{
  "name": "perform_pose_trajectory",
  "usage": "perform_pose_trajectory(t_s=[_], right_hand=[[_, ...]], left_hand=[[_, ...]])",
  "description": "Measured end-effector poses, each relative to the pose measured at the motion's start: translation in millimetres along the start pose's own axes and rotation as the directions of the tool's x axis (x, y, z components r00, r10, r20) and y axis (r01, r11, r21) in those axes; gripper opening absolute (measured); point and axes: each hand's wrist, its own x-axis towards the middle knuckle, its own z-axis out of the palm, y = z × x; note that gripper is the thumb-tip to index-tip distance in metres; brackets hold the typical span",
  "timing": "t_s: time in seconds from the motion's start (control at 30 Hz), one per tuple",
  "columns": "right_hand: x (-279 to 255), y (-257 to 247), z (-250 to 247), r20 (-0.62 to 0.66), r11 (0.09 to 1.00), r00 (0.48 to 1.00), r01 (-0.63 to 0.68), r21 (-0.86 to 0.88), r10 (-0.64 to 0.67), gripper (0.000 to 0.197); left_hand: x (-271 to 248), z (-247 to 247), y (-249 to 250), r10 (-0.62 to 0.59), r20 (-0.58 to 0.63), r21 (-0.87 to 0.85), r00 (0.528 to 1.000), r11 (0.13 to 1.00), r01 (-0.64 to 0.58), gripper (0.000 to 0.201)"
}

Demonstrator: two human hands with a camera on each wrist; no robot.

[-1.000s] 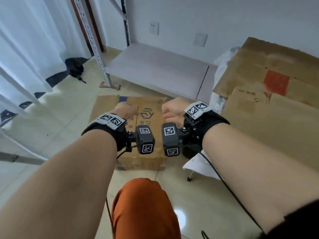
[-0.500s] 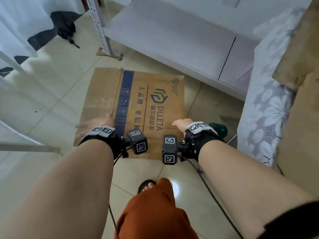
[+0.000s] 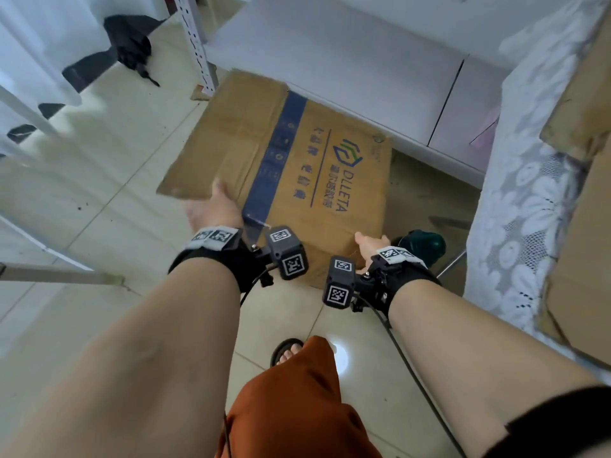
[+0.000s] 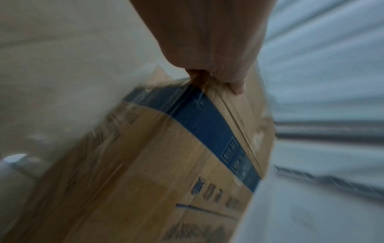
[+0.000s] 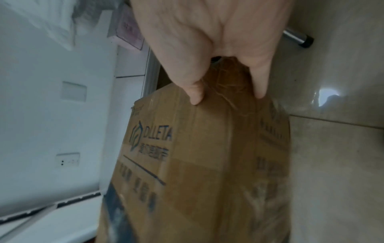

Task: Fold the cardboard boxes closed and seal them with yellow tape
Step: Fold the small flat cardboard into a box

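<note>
A flattened brown cardboard box (image 3: 314,166) with a blue stripe and "DLLETA" print is tilted up off the tiled floor. My left hand (image 3: 215,203) grips its near edge beside the blue stripe, thumb on top. My right hand (image 3: 370,242) grips the near right corner. In the left wrist view, blurred by motion, the left hand (image 4: 216,78) holds the box (image 4: 166,164) where clear tape crosses the stripe. The right wrist view shows the right hand (image 5: 227,96) with thumb and fingers curled round the box edge (image 5: 207,156).
A low white shelf board (image 3: 347,61) and a perforated metal upright (image 3: 195,44) stand just behind the box. At the right a lace cloth (image 3: 529,193) hangs, with large cardboard sheets (image 3: 588,226) on top. A dark green object (image 3: 423,242) lies beside my right hand.
Both hands dropped to the box's near edge and took hold of it. The box, flat on the floor before, is now lifted and tilted.
</note>
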Motion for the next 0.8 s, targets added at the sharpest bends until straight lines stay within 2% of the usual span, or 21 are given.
perform_pose_trajectory(t_s=[0.07,0.1,0.13,0.17,0.2,0.23,0.27,0.3,0.33,0.37,0.43,0.47,0.53,0.57,0.63,0.73,0.8], right_hand=[[-1,-2,-3,0.045,0.995,0.999,0.003,0.103,-0.007,0.061],[-8,-4,-2,0.094,0.992,0.996,-0.018,0.126,0.007,0.057],[-6,-4,-3,0.129,0.987,0.991,-0.042,0.156,0.022,0.054],[-11,-8,-2,0.17,0.971,0.984,-0.095,0.22,0.057,0.051],[-15,-8,-4,0.188,0.981,0.982,-0.055,0.189,0.019,0.051],[-23,-12,-8,0.208,0.971,0.978,-0.059,0.23,0.01,0.052],[-20,-13,-13,0.218,0.973,0.975,-0.019,0.231,-0.033,0.055],[-29,-21,-20,0.23,0.953,0.972,-0.025,0.301,-0.048,0.058],[-29,-26,-27,0.207,0.929,0.977,-0.031,0.369,-0.05,0.062],[-37,-34,-37,0.211,0.889,0.977,-0.063,0.453,-0.038,0.067],[-57,-48,-53,0.248,0.846,0.968,-0.094,0.525,-0.046,0.069],[-63,-52,-59,0.274,0.846,0.959,-0.091,0.526,-0.067,0.066],[-78,-58,-65,0.339,0.835,0.935,-0.101,0.54,-0.106,0.07],[-89,-59,-67,0.346,0.832,0.929,-0.086,0.548,-0.132,0.072],[-105,-60,-70,0.36,0.845,0.915,-0.04,0.533,-0.183,0.074],[-128,-65,-84,0.363,0.852,0.905,0.0,0.524,-0.223,0.073],[-141,-68,-102,0.351,0.831,0.9,0.021,0.555,-0.258,0.072]], left_hand=[[-21,11,30,0.205,0.023,-0.081,0.978,0.976,-0.203,0.074],[-36,17,46,0.315,0.034,-0.112,0.949,0.944,-0.309,0.07],[-52,20,59,0.429,0.052,-0.152,0.902,0.896,-0.417,0.066],[-68,24,68,0.548,0.075,-0.177,0.833,0.83,-0.53,0.061],[-83,26,74,0.63,0.133,-0.176,0.765,0.774,-0.608,0.052],[-92,28,73,0.669,0.227,-0.16,0.708,0.742,-0.651,0.039],[-98,31,65,0.625,0.384,-0.108,0.68,0.762,-0.639,0.022],[-101,31,53,0.526,0.549,-0.025,0.649,0.787,-0.616,0.01],[-97,31,38,0.393,0.689,0.107,0.609,0.776,-0.622,0.012],[-91,31,23,0.239,0.794,0.259,0.559,0.699,-0.667,0.016],[-78,29,4,-0.04,0.874,0.439,0.484,0.492,-0.752,0.026],[-76,28,2,-0.164,0.88,0.47,0.446,0.435,-0.768,0.031],[-78,24,9,-0.304,0.88,0.467,0.364,0.425,-0.775,0.042],[-84,21,14,-0.316,0.887,0.452,0.337,0.447,-0.771,0.048],[-98,19,29,-0.273,0.906,0.42,0.323,0.494,-0.761,0.052],[-130,16,49,-0.218,0.922,0.387,0.32,0.528,-0.756,0.037],[-159,13,60,-0.154,0.938,0.341,0.311,0.568,-0.749,0.039]])
